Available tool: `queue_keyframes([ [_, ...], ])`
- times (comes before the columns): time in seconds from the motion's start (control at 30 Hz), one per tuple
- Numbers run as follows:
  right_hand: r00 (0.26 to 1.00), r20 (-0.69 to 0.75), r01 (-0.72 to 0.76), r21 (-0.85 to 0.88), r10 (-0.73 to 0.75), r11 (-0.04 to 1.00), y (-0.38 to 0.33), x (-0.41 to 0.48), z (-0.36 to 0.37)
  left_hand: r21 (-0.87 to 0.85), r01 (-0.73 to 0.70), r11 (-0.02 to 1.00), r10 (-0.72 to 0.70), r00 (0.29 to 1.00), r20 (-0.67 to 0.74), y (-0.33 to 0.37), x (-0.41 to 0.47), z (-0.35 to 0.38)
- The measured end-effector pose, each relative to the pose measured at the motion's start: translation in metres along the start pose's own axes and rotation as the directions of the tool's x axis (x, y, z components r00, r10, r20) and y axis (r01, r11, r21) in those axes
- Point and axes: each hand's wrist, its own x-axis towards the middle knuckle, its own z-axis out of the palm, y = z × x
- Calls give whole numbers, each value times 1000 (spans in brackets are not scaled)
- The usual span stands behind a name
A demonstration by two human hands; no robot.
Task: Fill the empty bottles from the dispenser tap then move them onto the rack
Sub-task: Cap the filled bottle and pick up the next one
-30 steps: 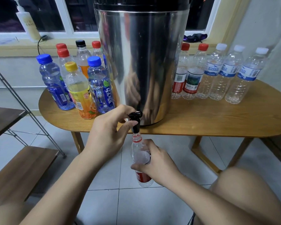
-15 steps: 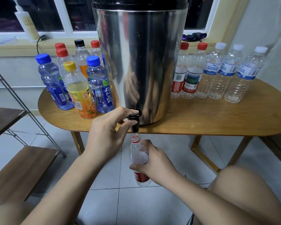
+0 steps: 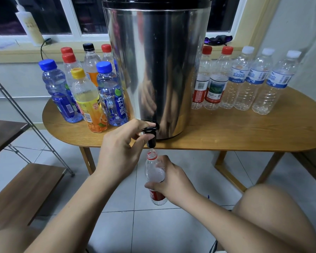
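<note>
While the tap is worked: the left hand (image 3: 120, 150) pinches the black tap (image 3: 150, 136) at the foot of the steel dispenser (image 3: 157, 70), index finger curled over the lever and thumb pressed up beneath it, probably to hold the valve open.
Bottle: an uncapped clear bottle (image 3: 154, 178) with a red label hangs upright at 6 o'clock from the spout. Its mouth is just under the spout, so water can drop straight in. A pale thread seems to run between them.
Right hand: the right hand (image 3: 173, 181) is clamped round the bottle's middle, in the air in front of the table (image 3: 244, 132), since the spout overhangs the table's edge.
Bottle against fingers: the neck and red collar stand clear at 12 o'clock of the fingers (image 3: 165, 160) and the label end sticks out at 6 o'clock. The thumb lies across the near side and the rest wrap behind.
Fill level: cannot be told.
Waiting bottles: capped clear bottles (image 3: 244, 79) stand at 3 o'clock of the dispenser, and coloured bottles (image 3: 84, 92) at 9 o'clock.
Rack: the wooden-shelved rack (image 3: 16, 194) is at 8 o'clock of the view, well apart from the bottle, ready for it once it is full.
</note>
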Motion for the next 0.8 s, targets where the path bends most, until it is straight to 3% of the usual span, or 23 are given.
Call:
queue_keyframes([
  [0.8, 1000, -13, -3, 11, 3, 1000, 1, 3, 5, -35, 22, 999, -22, 1000, 3, 0, 1, 1],
])
